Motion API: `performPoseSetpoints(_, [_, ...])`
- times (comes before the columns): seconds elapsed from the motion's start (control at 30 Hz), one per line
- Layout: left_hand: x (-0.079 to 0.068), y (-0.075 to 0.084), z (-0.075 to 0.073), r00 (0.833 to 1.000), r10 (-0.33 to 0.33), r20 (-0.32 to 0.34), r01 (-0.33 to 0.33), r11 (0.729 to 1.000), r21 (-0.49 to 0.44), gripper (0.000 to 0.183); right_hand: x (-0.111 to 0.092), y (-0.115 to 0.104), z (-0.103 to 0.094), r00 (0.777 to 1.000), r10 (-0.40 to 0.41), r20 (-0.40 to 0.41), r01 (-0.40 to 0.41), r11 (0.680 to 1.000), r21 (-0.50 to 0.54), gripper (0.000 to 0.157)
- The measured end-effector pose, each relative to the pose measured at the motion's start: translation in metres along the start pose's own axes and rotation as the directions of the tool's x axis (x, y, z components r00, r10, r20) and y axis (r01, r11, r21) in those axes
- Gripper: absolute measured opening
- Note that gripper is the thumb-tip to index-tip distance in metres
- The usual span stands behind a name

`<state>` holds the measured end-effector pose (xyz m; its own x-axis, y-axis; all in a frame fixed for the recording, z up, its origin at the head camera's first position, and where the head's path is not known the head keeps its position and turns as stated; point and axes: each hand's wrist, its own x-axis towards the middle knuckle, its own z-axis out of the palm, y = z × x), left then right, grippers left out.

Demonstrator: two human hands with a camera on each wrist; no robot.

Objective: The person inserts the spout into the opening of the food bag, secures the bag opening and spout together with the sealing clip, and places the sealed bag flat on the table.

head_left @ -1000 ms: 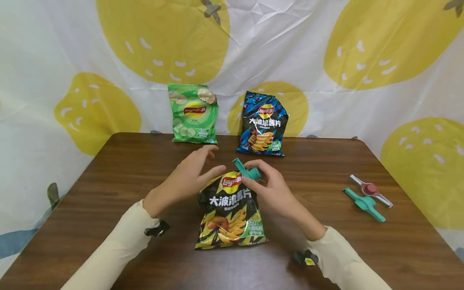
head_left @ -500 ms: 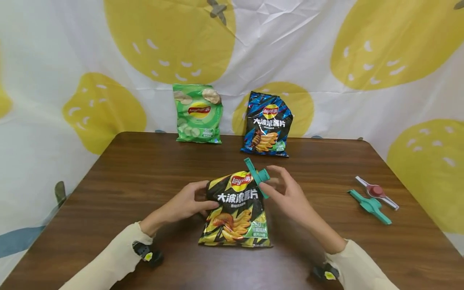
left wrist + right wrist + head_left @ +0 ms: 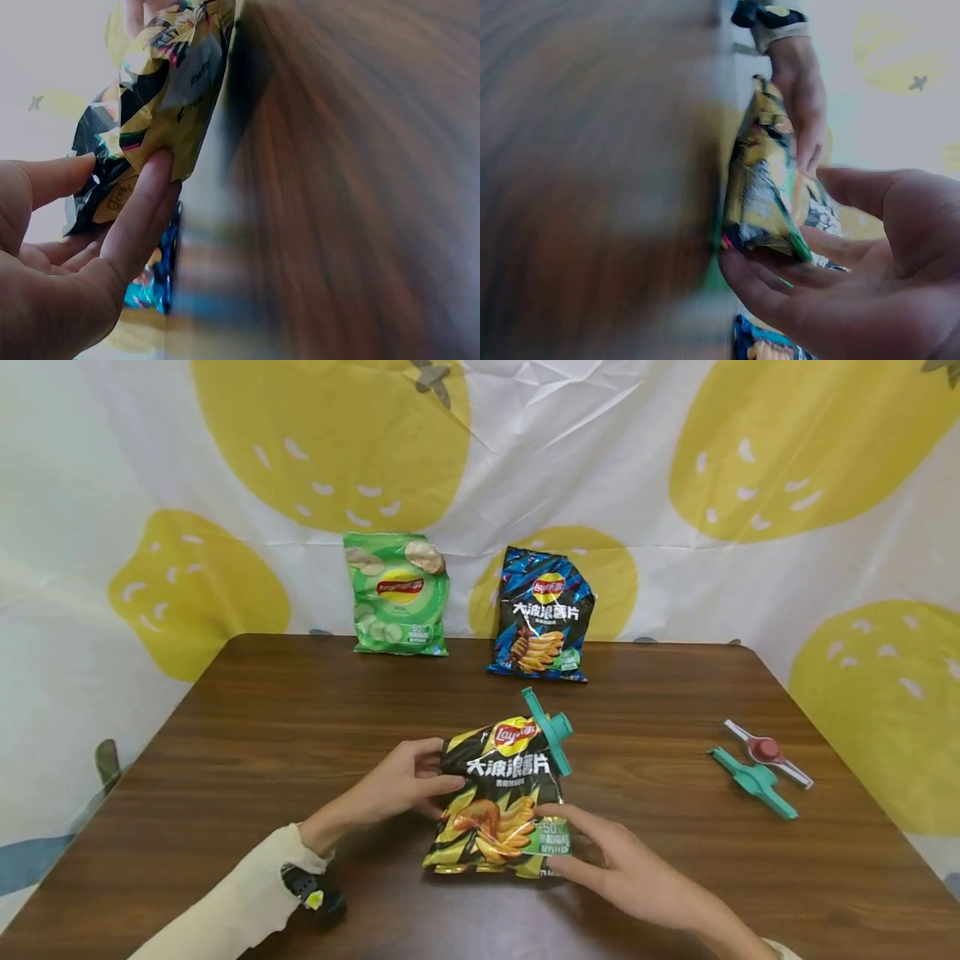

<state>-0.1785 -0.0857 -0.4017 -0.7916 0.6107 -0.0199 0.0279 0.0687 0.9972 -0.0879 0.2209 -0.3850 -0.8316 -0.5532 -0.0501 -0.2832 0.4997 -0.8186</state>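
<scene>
A black and yellow bag of chips [image 3: 501, 814] stands at the middle of the table, leaning back. A teal bag clip [image 3: 552, 732] sits diagonally across its upper right corner. My left hand [image 3: 393, 789] grips the bag's left edge, thumb on the front and fingers behind. In the left wrist view, the left hand's fingertips [image 3: 154, 169] press against the foil. My right hand [image 3: 626, 868] reaches the bag's lower right side, fingers spread beside it. In the right wrist view this hand [image 3: 862, 277] looks cupped, with the thumb apart from the fingers and the bag between them.
A green bag of chips [image 3: 397, 595] and a blue bag of chips [image 3: 542, 614] stand at the table's back edge. On the right lie a second teal clip [image 3: 753, 782] and a clear clip with a red knob [image 3: 767, 750]. A lemon-print cloth [image 3: 600, 435] hangs behind.
My left hand has come down onto the bag's left edge. My right hand has let go of the teal clip and dropped to the lower right side. The bag has shifted right.
</scene>
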Motion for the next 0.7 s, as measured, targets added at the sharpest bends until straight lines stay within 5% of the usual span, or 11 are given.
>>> performPoseSetpoints(0.33, [0.049, 0.008, 0.031, 0.998, -0.014, -0.057, 0.014, 1.000, 0.007, 0.039, -0.008, 0.017, -0.029, 0.981, 0.041, -0.188, -0.067, 0.988, -0.136, 0.052])
performPoseSetpoints(0.7, [0.148, 0.020, 0.064, 0.995, -0.002, -0.095, 0.010, 0.997, 0.076, 0.033, 0.000, 0.053, -0.092, 0.920, 0.100, -0.379, -0.189, 0.960, -0.205, 0.051])
